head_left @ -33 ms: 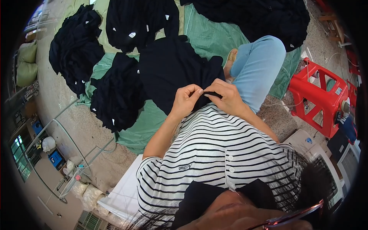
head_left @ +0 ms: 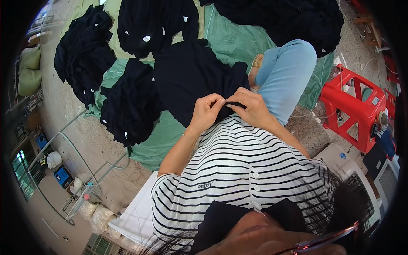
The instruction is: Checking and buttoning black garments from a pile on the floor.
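Observation:
A dark navy garment (head_left: 191, 76) lies spread across my lap. Its near edge comes up between my two hands, close to my striped shirt. My left hand (head_left: 207, 112) pinches this edge between thumb and forefinger. Just beside it, a small folded bit of the same cloth sits in the fingers of my right hand (head_left: 250, 106), which are closed. The fingertips of both hands almost meet. Whether anything small is held along with the cloth I cannot make out.
Several heaps of dark garments (head_left: 131, 102) with small white tags lie ahead and to the left on a green sheet (head_left: 165, 138). A red plastic stool (head_left: 361, 108) stands at the right, a cable near it. On the left is a grey metal frame (head_left: 70, 142).

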### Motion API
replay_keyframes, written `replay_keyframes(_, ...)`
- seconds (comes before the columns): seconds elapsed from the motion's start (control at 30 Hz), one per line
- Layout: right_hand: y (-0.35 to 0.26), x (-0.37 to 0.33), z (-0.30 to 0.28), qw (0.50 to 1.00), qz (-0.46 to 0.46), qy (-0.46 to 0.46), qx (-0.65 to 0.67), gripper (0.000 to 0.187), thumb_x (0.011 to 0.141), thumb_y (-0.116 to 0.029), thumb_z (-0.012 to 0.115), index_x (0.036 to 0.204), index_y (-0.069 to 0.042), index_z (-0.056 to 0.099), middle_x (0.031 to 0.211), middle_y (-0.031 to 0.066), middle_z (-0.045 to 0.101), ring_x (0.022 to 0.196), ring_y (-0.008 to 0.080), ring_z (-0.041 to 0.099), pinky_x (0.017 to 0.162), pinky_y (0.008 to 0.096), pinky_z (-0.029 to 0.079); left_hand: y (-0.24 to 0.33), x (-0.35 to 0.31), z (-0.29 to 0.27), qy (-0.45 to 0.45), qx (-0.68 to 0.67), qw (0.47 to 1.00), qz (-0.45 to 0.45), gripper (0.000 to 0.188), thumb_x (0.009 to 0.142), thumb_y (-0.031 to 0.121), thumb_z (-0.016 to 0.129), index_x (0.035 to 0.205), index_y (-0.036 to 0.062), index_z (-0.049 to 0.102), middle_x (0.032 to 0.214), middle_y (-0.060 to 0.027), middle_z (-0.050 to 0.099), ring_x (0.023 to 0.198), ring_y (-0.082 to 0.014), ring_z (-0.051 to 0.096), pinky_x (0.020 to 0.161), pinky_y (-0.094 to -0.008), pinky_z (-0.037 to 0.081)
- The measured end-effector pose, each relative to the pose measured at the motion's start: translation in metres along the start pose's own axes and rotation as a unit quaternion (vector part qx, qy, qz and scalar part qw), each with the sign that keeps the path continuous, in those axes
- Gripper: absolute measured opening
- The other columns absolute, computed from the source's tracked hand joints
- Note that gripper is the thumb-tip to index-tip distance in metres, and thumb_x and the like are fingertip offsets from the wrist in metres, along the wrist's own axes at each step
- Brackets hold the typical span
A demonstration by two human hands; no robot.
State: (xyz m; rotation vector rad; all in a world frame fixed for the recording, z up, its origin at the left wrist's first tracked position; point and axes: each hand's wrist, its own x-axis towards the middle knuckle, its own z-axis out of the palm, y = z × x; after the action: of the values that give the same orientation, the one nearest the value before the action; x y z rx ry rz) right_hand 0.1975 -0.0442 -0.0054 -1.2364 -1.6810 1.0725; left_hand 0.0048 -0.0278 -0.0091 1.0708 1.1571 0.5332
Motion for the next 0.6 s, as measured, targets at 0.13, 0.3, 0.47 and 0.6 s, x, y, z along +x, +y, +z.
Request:
replay_keyframes(0.13,0.001,-0.001,0.002,1.000,0.002,0.014,0.000,0.025,0.070,0.005,0.075,0.093,-0.001,0.069,0.078,0.0081,0.060,0.066,0.0224,0.059,0.055,0.0309,0.045,0.003,-0.002,0.003,0.033,0.117,0.992,0.023,0.020,0.097,0.014,0.059,0.086,-0.0030,0.063,0.064,-0.0018,0.052,0.060,-0.0062,0.042,0.054,-0.0249,0.036)
replay_keyframes(0.3,0.004,-0.002,0.004,0.999,-0.005,0.036,-0.005,0.024,0.070,0.005,0.075,0.093,0.000,0.069,0.078,0.0084,0.061,0.067,0.0225,0.060,0.056,0.0303,0.046,0.009,-0.008,0.011,0.033,0.167,0.979,0.112,0.019,0.097,0.016,0.058,0.094,-0.0032,0.058,0.077,-0.0124,0.053,0.067,-0.0217,0.052,0.063,-0.0320,0.043)
replay_keyframes(0.47,0.007,-0.001,0.004,0.999,-0.013,0.037,-0.014,0.022,0.071,0.001,0.075,0.091,-0.003,0.069,0.079,0.0066,0.061,0.064,0.0226,0.062,0.054,0.0309,0.049,0.010,-0.013,0.012,0.014,0.218,0.967,0.132,0.011,0.093,0.003,0.058,0.100,-0.0036,0.054,0.084,-0.0165,0.052,0.071,-0.0313,0.053,0.064,-0.0358,0.044)
replay_keyframes(0.6,0.008,-0.001,0.003,0.999,-0.030,0.040,-0.022,0.022,0.071,0.002,0.074,0.091,-0.003,0.068,0.079,0.0064,0.061,0.064,0.0225,0.062,0.054,0.0309,0.049,0.003,-0.013,0.016,0.034,0.235,0.958,0.163,0.011,0.091,-0.001,0.057,0.101,-0.0032,0.053,0.084,-0.0176,0.051,0.072,-0.0340,0.054,0.064,-0.0378,0.044)
